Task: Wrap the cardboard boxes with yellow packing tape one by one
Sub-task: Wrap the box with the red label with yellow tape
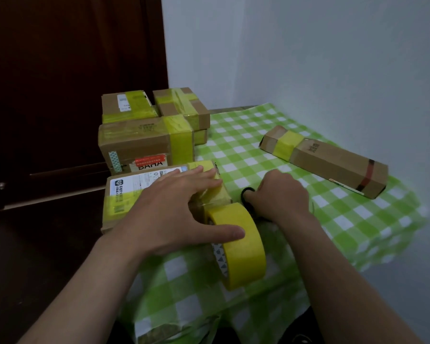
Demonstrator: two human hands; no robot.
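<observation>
One cardboard box (124,194), white shipping label on top and yellow tape already across it, lies at the left edge of the tabletop (230,110). L hand (174,207) is on it, grip released: fingers flat on the lid, thumb along the yellow tape roll (241,244). Roll stands on edge at the box's near-right corner. Just right of the box, R hand (278,194), grip clenched round a black looped handle (246,192), prob. scissors. Behind the box: stack of taped boxes (144,142). Far right of it: long box (333,160) w/ one yellow band, on green-checked cloth (258,135).
</observation>
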